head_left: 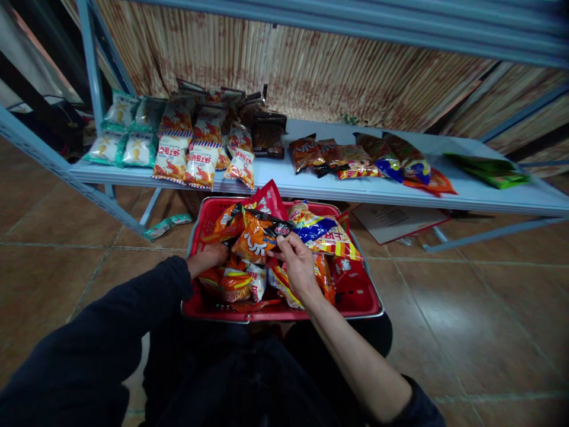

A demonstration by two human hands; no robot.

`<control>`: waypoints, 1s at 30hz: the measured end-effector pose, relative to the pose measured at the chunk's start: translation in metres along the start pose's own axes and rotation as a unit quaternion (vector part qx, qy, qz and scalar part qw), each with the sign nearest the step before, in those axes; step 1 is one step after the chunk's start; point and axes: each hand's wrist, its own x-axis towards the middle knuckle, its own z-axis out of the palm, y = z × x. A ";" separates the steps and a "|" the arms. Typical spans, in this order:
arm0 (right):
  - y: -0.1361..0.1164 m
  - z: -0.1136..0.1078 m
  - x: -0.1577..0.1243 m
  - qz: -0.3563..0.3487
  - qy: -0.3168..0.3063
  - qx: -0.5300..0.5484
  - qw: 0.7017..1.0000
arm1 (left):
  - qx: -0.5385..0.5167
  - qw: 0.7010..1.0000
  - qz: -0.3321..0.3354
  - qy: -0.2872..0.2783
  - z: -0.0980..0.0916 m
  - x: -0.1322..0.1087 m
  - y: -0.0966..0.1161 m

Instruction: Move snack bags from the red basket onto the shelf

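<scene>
A red shopping basket [355, 296] full of snack packets sits on the floor in front of me. My right hand [297, 267] pinches the edge of an orange snack packet [258, 237] lying on top of the pile. My left hand [213, 255] reaches into the basket beside that same packet, its fingers curled under the packets and mostly hidden. A blue and yellow packet [324, 231] and a red packet [269, 201] lie further back in the basket.
A low pale blue shelf [444, 190] runs behind the basket, with rows of snack packets [186, 154] at left, several orange and mixed packets [368, 160] in the middle and green packets [493, 169] at right. A packet [166, 225] lies on the brown tiled floor.
</scene>
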 end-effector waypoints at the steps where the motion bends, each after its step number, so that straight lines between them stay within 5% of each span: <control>1: 0.000 0.000 0.001 -0.007 0.001 0.000 1.000 | 0.017 1.000 -0.018 -0.012 -0.003 -0.004 0.001; 8: 0.000 -0.003 0.005 -0.012 0.023 0.023 0.999 | 0.036 0.998 -0.040 0.013 -0.035 -0.032 0.010; 14: -0.006 -0.010 0.004 -0.038 0.052 0.023 0.998 | -0.096 0.995 -0.032 -0.002 -0.067 -0.042 0.015; 19: -0.012 -0.017 0.011 -0.041 0.105 0.066 0.991 | -0.323 0.944 -0.061 0.002 -0.081 -0.056 0.008; 25: -0.016 -0.022 0.008 -0.055 0.116 0.076 0.989 | -0.391 0.919 -0.056 -0.017 -0.088 -0.080 -0.013; 30: -0.011 -0.024 0.004 -0.071 0.107 0.035 0.991 | -0.483 0.874 -0.045 0.029 -0.099 -0.100 -0.022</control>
